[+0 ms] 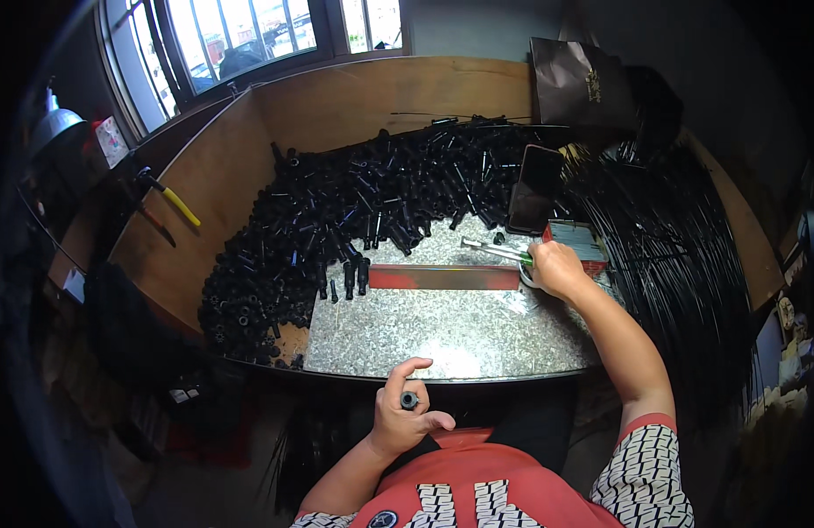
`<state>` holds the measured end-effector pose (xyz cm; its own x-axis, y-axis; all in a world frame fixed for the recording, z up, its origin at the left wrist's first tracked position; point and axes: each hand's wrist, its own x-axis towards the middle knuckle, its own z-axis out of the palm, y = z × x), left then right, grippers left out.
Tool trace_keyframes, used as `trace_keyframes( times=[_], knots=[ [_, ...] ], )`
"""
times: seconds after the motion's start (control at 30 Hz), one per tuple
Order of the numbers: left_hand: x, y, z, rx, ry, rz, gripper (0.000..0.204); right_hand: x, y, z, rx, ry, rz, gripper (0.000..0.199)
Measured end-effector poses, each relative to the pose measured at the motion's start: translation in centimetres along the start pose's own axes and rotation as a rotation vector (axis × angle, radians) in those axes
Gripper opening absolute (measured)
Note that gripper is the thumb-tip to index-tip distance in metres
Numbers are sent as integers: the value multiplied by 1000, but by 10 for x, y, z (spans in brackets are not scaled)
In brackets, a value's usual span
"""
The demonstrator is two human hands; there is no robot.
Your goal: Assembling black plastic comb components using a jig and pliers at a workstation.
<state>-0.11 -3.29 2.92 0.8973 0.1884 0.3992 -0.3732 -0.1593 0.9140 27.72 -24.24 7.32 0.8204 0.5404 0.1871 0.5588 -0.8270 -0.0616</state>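
At 6 o'clock in the view, the left hand (400,419) gripped a black tubular part (408,401), thumb and forefinger spread. At 3 o'clock, the right hand (556,268) held a green-handled tool (511,253) over the speckled surface (407,330), tip toward 9 o'clock; black parts (398,189) lay heaped toward 11 o'clock.

The left hand (405,421) hides most of a black tube (409,400); just its end peeps out. The right hand (558,271) covers the grip of a metal tool (495,249), too small to name, and part of the red box (593,267). The top edge cuts off the window (239,35), the bottom the red shirt (464,466).
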Motion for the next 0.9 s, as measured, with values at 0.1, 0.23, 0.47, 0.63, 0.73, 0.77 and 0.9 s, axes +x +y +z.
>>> trace_keyframes(
  times=[0.1,0.23,0.47,0.63,0.73,0.77,0.9],
  knots=[
    [3,1,1,11,-4,0,83,3,-1,4,-46,-24,-64,12],
    [3,1,0,33,-1,-5,82,4,-6,1,-111,-69,-97,16],
    [-4,2,-1,10,24,-21,84,-10,-13,-11,-8,-4,-35,16],
    [-4,1,-1,58,9,-60,90,-15,-9,-6,158,79,53,14],
    [1,-4,-3,127,26,-20,95,-22,-18,7,398,282,-4,14],
    [2,-4,-2,128,34,-17,96,-32,-35,4,511,262,-31,13],
    [9,-4,1,133,39,-16,99,-82,-107,-18,1189,-132,13,13]
  ],
)
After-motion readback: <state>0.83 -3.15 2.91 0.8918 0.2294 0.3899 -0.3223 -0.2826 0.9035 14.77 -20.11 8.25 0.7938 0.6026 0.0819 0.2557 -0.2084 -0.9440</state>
